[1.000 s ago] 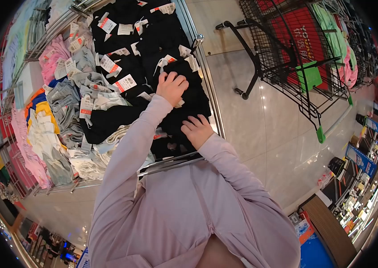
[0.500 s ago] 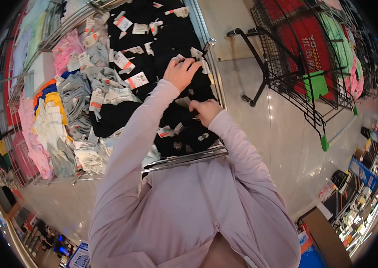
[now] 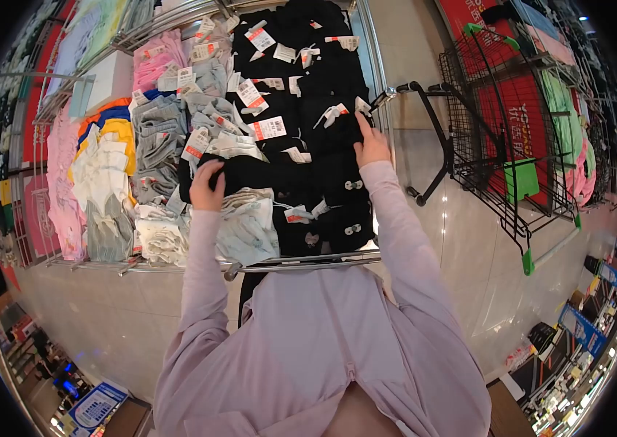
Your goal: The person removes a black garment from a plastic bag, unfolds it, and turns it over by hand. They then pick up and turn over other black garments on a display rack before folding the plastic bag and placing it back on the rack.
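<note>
My left hand [image 3: 208,186] has its fingers curled round the left end of a folded black garment [image 3: 257,175]. This garment lies crosswise over grey and white folded clothes, its right end reaching the black stacks. At the right edge of the black folded clothes [image 3: 337,73], my right hand [image 3: 373,146] rests with its index finger stretched out and nothing visibly held. Just beyond that fingertip is a white tag [image 3: 362,106]. Several white-and-orange price tags [image 3: 268,128] lie on the black clothes.
A metal rail [image 3: 308,264] bounds the near side of the display. Grey [image 3: 159,138], white [image 3: 104,175] and pink folded clothes [image 3: 66,189] fill its left part. A black wire shopping cart [image 3: 501,116] with green parts stands on the tiled floor [image 3: 439,226] to the right.
My left hand has moved left and nearer, from the black stacks to the crosswise garment's end. My right hand has moved up along the stacks' right edge, its fingers now extended. The view has shifted.
</note>
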`<state>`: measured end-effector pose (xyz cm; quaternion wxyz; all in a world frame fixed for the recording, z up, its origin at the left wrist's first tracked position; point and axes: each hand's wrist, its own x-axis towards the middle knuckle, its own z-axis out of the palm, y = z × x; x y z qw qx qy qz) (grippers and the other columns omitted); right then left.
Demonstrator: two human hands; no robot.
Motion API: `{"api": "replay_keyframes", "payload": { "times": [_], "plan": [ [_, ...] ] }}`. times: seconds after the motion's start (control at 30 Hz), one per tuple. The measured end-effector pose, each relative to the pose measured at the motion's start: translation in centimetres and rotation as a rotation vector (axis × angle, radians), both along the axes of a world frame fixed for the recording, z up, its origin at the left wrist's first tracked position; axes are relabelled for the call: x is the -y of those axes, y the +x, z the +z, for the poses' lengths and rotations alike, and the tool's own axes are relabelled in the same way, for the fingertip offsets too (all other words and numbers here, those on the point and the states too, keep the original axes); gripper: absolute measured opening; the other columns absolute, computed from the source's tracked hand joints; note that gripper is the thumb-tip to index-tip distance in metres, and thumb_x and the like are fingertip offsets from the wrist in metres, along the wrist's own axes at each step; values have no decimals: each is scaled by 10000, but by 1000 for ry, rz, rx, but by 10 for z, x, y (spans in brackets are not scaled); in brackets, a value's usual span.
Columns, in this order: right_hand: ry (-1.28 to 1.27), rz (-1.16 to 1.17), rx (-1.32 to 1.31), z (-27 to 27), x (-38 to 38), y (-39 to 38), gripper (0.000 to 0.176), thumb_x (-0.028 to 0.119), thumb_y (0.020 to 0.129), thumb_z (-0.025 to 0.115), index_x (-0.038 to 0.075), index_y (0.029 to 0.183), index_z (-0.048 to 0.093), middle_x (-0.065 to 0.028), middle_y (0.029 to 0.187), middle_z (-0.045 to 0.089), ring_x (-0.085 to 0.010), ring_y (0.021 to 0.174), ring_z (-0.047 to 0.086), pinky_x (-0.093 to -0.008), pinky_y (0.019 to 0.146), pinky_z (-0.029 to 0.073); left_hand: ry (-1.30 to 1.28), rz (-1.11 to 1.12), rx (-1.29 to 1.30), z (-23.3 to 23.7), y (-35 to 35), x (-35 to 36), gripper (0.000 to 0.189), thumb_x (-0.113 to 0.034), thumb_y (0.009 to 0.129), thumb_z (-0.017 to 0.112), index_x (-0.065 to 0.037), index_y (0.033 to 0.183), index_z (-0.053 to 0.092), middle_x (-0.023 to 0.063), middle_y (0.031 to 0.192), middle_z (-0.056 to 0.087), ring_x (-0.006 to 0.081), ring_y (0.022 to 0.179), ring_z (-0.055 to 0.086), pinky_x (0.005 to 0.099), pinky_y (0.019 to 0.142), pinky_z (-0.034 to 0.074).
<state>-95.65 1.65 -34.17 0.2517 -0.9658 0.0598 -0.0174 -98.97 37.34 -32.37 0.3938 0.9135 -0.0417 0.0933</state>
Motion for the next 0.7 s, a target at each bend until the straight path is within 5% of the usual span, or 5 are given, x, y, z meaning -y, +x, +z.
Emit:
{"api": "replay_keyframes", "payload": {
  "times": [0.23,0.5,0.57,0.63,0.7],
  "plan": [
    [683,-262,305,11,-9,51,435,202,817,619,33,1181,452,-105,872,631,-157,736,614,-273,672,477,368,-219,-14,8,-11,-38,502,-228,609,750,-92,1065,590,98,1085,582,303,997,528,378,876,396],
    [642,83,72,38,-109,-36,269,169,796,620,34,1018,550,-114,832,649,-201,767,643,-306,664,502,389,-152,-69,-5,20,-39,116,-219,733,646,-110,772,651,24,847,609,220,848,543,396,776,383],
    [572,209,5,33,-133,-51,289,178,785,629,35,1022,544,-121,873,647,-235,812,640,-325,698,501,76,-62,-23,-6,21,-49,167,-206,829,564,-56,883,613,134,792,606,322,737,564,377,663,445],
    [557,283,12,69,-163,-59,282,192,772,658,48,997,566,-74,875,650,-180,830,634,-288,703,489,-128,132,144,16,18,-61,228,-219,895,487,-19,923,594,136,831,630,278,746,602,334,696,466],
    [614,336,-42,100,-192,-61,294,204,760,671,44,986,570,-72,928,637,-162,881,612,-279,748,469,-919,180,-75,74,5,-83,280,-212,932,415,12,935,582,121,870,638,217,755,623,287,722,478]
  ]
}}
